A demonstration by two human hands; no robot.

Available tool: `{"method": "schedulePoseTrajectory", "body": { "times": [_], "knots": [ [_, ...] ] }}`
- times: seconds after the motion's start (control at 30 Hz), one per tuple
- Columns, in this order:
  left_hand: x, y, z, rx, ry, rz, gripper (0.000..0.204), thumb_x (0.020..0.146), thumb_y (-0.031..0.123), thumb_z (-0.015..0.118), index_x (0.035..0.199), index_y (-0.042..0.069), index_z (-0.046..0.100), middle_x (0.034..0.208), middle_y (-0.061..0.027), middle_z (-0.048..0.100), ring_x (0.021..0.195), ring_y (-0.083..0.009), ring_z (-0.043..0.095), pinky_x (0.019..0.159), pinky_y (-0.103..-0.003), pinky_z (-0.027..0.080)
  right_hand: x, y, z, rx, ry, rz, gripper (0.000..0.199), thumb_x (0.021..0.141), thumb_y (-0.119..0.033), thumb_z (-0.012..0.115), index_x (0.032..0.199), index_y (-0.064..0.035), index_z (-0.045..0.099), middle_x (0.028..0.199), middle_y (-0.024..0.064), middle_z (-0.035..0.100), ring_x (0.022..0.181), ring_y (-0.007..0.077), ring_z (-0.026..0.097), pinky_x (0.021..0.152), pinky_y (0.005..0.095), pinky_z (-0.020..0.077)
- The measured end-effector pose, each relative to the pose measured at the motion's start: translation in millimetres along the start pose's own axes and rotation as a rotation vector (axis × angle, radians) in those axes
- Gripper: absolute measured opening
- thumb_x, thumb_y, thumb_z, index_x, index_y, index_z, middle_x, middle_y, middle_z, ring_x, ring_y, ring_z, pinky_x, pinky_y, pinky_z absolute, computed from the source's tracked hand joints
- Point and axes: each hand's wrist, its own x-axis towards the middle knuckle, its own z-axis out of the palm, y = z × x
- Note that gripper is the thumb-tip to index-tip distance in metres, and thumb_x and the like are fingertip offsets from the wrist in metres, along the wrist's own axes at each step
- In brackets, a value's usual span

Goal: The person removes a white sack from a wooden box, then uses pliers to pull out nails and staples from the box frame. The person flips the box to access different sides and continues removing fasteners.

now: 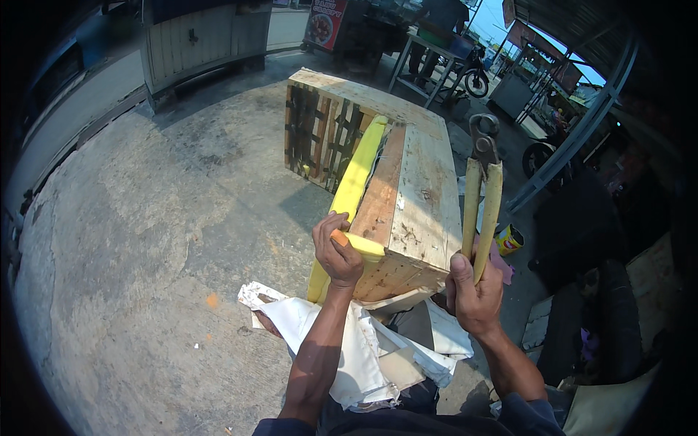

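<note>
A wooden furniture frame (425, 196) lies on its side in front of me, with strips of yellow foam (358, 178) along its open edge. My left hand (337, 251) is closed on the yellow foam at the near corner. A small orange patch shows by its fingers; I cannot tell what it is. In my right hand (476, 294) are end-cutting pincers (483, 156) with long yellow handles, held upright to the right of the frame. Their jaws point away from me and are apart from the wood. Torn white cover material (356, 356) hangs below the near end.
Slats and dark webbing (316, 138) span the frame's far left opening. A yellow can (510, 238) stands to the right, near dark cushions (582, 225). Beyond are a metal table (429, 47), a standing person (445, 14), a motorcycle (476, 78) and a pale cabinet (207, 43). Concrete floor (160, 240) spreads left.
</note>
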Motion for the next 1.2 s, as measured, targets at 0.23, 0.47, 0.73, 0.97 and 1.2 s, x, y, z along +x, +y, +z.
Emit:
{"method": "schedulePoseTrajectory", "body": {
  "times": [0.23,0.47,0.73,0.97,1.2],
  "knots": [
    [5.2,5.1,2.5,-0.003,0.005,0.016,0.033,0.107,0.021,0.037,0.101,-0.001,0.062,0.104,-0.018,0.069,0.105,-0.0393,0.063,0.101,-0.049,0.05,-9.0,27.2,-5.3,-0.323,-0.343,0.102,0.051,0.106,-0.045,0.057,0.08,-0.0007,0.062,0.057,0.0067,0.059,0.053,0.0156,0.064,0.05,0.0374,0.0486],
    [-4.2,2.0,-0.2,0.035,-0.02,0.029,0.033,0.107,0.018,0.037,0.103,-0.002,0.064,0.104,-0.0169,0.069,0.105,-0.0394,0.063,0.101,-0.049,0.05,10.7,47.3,-4.9,-0.608,-0.452,0.023,0.048,0.105,-0.041,0.058,0.082,0.0009,0.062,0.057,0.0066,0.059,0.051,0.0171,0.061,0.049,0.0359,0.047],
    [-0.7,21.4,-10.8,0.159,-0.221,0.055,0.03,0.104,0.016,0.042,0.117,-0.003,0.062,0.121,-0.0195,0.065,0.128,-0.0409,0.053,0.113,-0.053,0.037,-113.8,204.5,-32.9,-0.035,0.159,0.201,0.048,0.103,-0.045,0.062,0.085,-0.0002,0.062,0.059,0.0055,0.059,0.053,0.0167,0.062,0.05,0.036,0.0479],
    [-34.4,60.2,17.2,0.357,-0.36,0.444,0.034,0.097,0.019,0.05,0.128,0.006,0.06,0.149,-0.017,0.053,0.148,-0.0362,0.036,0.123,-0.057,0.017,-281.7,377.8,-11.5,-0.252,0.059,1.249,0.051,0.098,-0.045,0.06,0.098,0.0038,0.075,0.092,0.0264,0.075,0.093,0.0423,0.074,0.085,0.05,0.0555],
    [-8.4,52.7,67.5,0.582,-0.351,0.621,0.029,0.093,0.029,0.05,0.105,0.018,0.074,0.133,-0.0029,0.066,0.14,-0.0289,0.046,0.119,-0.052,0.019,-381.9,434.2,1.4,-0.376,0.006,1.275,0.054,0.095,-0.043,0.067,0.123,0.0026,0.068,0.121,0.0304,0.069,0.117,0.0404,0.068,0.101,0.0454,0.0529]
  ]
}}
